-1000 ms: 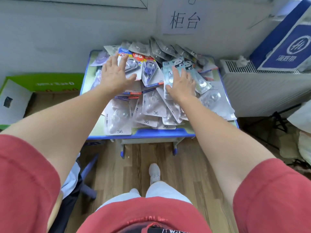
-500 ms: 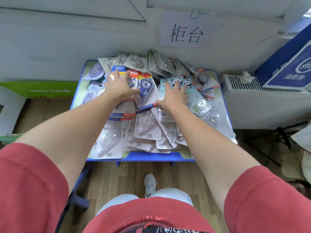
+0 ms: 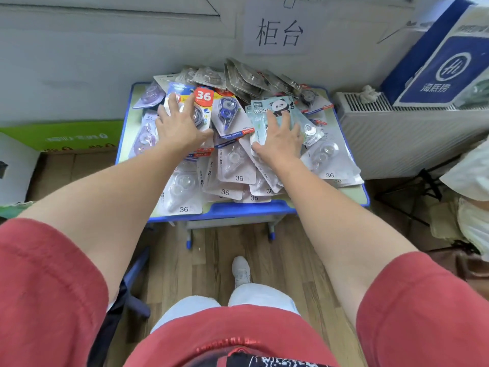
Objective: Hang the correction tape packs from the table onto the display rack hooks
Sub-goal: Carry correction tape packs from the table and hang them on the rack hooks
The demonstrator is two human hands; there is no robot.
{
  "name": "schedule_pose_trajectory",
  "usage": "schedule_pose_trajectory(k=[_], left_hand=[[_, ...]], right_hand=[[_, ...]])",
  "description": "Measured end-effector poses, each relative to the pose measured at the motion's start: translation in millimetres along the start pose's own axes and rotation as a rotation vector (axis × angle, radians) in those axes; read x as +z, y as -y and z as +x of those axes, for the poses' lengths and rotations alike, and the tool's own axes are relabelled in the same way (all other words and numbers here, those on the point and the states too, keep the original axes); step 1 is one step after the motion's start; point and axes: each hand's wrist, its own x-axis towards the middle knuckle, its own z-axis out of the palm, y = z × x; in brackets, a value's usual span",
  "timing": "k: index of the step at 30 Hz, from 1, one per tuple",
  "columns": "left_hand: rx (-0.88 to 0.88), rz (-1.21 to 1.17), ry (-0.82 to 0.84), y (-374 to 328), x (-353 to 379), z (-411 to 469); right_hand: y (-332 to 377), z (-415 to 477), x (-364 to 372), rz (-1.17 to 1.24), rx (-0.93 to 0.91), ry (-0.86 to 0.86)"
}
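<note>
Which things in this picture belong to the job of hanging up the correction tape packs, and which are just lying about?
For the job: correction tape packs heaped on the table; panda pack under the right hand; left hand on the pile. No rack in view.

Lying about: radiator; blue box; green carton; paper sign.

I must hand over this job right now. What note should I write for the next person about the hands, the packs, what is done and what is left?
Left hand: open, fingers flat on the pack with the red 36 label.
Right hand: open, fingers flat on the panda pack.
The correction tape packs lie in a loose pile on the blue table; none is lifted.
Done: nothing that shows; the display rack is not in view.
Left: pick up packs, carry them to the rack, hang each on a hook.
</note>
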Motion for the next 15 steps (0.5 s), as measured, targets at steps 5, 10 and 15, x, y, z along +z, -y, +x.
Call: schedule_pose_trajectory(k=[5,10,15], left_hand=[[0.064,0.019,0.013,0.9,8.1,-55.8],[0.067,0.058,0.042,1.3,28.1,-111.6],[0.054,0.062,0.058,0.5,54.7,-170.3]], right_hand=[[-12.2,-56.9,16.0,0.027,0.047,0.000],[-35.7,-110.9,35.1,0.005,0.046,0.021],[-69.4,-165.2,57.4,0.019,0.050,0.044]])
